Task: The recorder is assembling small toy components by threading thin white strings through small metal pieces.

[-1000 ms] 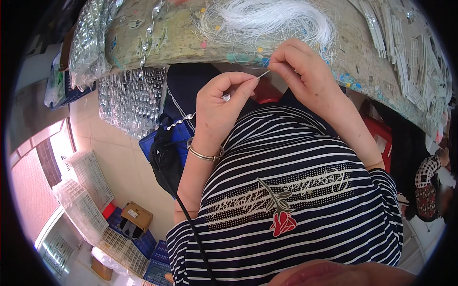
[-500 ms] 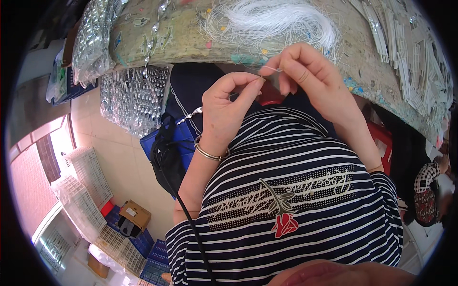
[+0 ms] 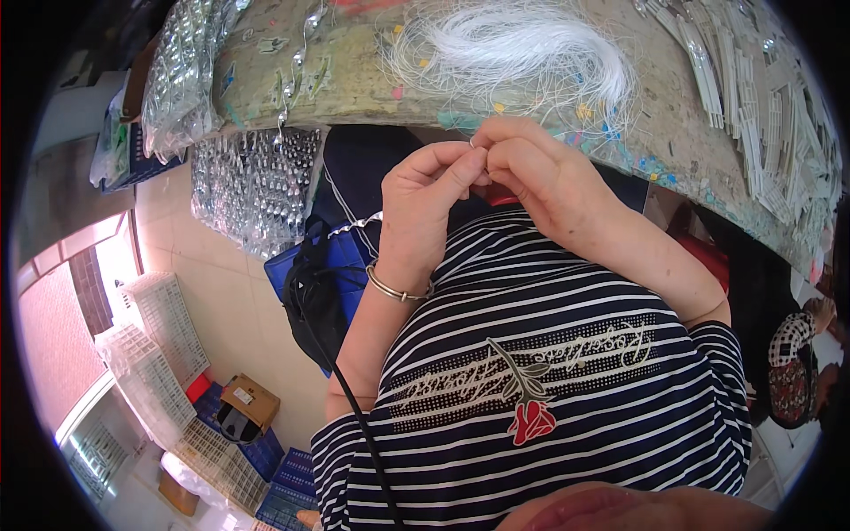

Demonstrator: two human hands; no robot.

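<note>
My left hand [image 3: 427, 190] is closed in a pinch, thumb against forefinger, above the lap. A shiny twisted silver strip [image 3: 358, 224] sticks out to the left from behind this hand and appears to be held in it; its other end is hidden by the fingers. My right hand [image 3: 540, 173] meets the left fingertips, its fingers bent and pinched together. A short bit of white thread [image 3: 473, 142] shows at its forefinger; the rest is covered by the fingers. Beyond both hands, on the worktable [image 3: 345, 102], lies a loose bundle of white threads [image 3: 531, 49].
Twisted silver strips in clear plastic [image 3: 181, 84] lie at the table's left, and more strips [image 3: 257, 186] hang below its edge. Long pale plastic pieces [image 3: 761, 115] pile up on the right. A black bag [image 3: 310, 292] and stacked crates [image 3: 164, 319] stand left. Another person sits far right.
My right hand has come left and slightly down with the white thread, from apart to touching the left fingertips. My left hand keeps its pinch and has barely shifted.
</note>
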